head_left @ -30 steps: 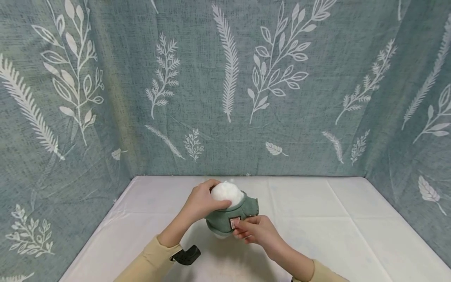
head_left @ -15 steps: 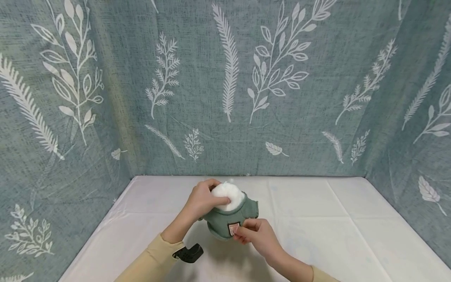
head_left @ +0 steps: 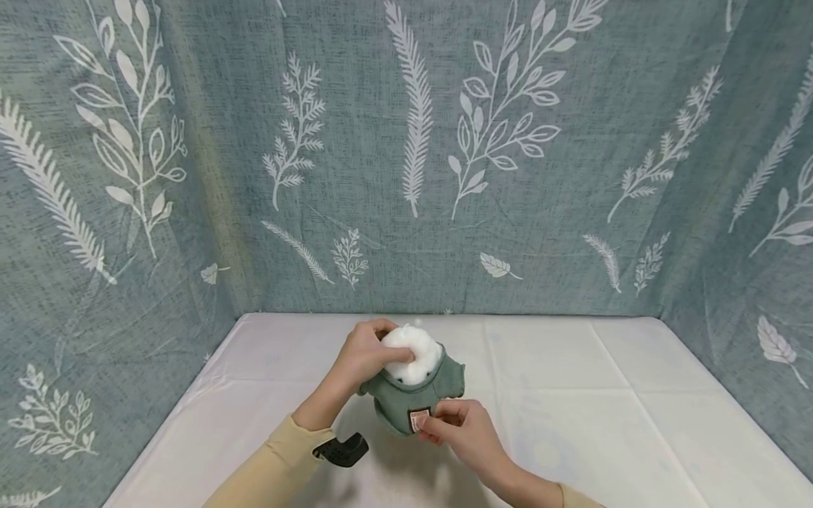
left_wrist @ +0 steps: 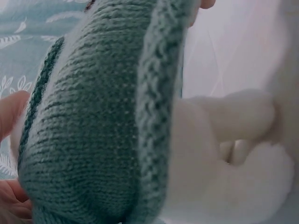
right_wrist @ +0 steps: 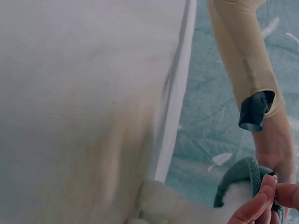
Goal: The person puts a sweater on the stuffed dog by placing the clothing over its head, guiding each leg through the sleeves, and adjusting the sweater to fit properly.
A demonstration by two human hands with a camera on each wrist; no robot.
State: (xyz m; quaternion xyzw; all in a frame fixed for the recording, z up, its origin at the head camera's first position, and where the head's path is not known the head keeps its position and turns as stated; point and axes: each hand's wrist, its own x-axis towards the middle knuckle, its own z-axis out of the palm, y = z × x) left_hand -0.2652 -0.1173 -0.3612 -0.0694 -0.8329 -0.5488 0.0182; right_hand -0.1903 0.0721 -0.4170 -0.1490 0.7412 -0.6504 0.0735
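Note:
A white fluffy stuffed toy (head_left: 418, 344) wears a green knitted sweater (head_left: 396, 401) with a small brown-edged patch (head_left: 418, 420). My left hand (head_left: 360, 356) grips its head from the left, thumb across the front. Thumb and fingers of my right hand (head_left: 468, 432) pinch the sweater's lower part beside the patch. Up close in the left wrist view, the ribbed knit (left_wrist: 98, 116) covers the toy's body, and pale plush limbs (left_wrist: 243, 182) stick out past the hem. The right wrist view shows my right fingers (right_wrist: 261, 200) on the sweater's edge.
A white cloth covers the table (head_left: 571, 416). Behind and at both sides hangs a blue-green curtain (head_left: 356, 176) with white leaf prints. A black wrist device (head_left: 343, 450) sits at my left cuff.
My right hand has moved slightly down with the sweater's patch. The neckline sits lower, so more of the white head shows, with dark eye spots at its edge. The left thumb has slid up slightly.

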